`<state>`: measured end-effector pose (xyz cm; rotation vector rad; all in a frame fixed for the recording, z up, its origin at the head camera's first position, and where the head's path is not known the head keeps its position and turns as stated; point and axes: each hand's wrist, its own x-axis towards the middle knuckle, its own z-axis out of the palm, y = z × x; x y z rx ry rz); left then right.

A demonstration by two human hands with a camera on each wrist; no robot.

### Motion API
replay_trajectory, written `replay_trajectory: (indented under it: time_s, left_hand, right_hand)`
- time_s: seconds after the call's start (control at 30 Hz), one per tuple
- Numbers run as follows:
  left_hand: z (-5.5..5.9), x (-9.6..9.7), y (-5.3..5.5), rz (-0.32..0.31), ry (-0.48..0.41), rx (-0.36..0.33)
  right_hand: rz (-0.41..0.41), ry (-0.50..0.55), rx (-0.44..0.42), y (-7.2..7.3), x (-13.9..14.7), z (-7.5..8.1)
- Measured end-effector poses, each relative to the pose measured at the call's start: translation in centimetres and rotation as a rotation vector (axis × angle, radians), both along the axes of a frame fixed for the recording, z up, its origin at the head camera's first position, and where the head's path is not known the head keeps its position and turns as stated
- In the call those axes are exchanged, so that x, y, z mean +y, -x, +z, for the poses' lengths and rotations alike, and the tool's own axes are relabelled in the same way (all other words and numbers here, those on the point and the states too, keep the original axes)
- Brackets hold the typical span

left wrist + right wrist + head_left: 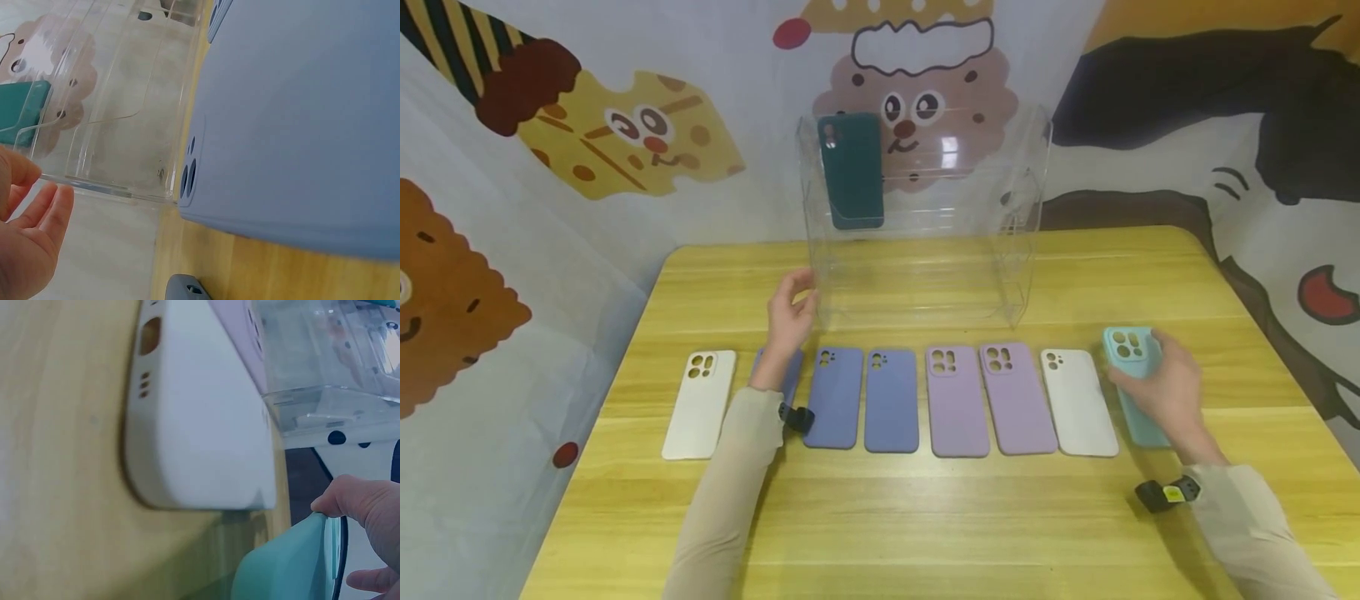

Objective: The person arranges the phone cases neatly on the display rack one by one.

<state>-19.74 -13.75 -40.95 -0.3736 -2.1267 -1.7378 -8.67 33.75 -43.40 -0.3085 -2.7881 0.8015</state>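
At the right end of the row, my right hand (1172, 383) holds a mint-green phone case (1138, 400) by its sides near the camera cutouts. In the right wrist view a fingertip presses the edge of that mint case (287, 562), which is tilted. My left hand (792, 317) is at the left side of a clear plastic display stand (925, 312). Thumb and fingers of the left hand (31, 225) pinch the stand's edge in the left wrist view. One dark green phone case (856, 179) stands upright at the stand's upper left.
Along the wooden table (910, 525) lie a cream case (698, 408), several blue cases (891, 408), two lilac cases (958, 408) and a white case (1081, 408). A cartoon-printed cloth (760, 75) hangs behind the stand.
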Motion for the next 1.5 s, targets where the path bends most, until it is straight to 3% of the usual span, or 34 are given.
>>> replay_trajectory:
  time_s: [0.3,0.93,1.5]
  left_hand:
    - [0.1,0.0,0.1,-0.008,0.013,-0.005]
    - [0.1,-0.1,0.0,-0.007,0.013,-0.019]
    - [0.1,0.0,0.0,0.003,0.016,-0.006]
  right_hand:
    - [0.022,0.022,0.042,0.5,-1.5,1.4]
    - [0.151,0.085,0.169,3.4,-6.1,4.6]
    - [0.265,0.147,0.338,7.2,-12.6,8.3]
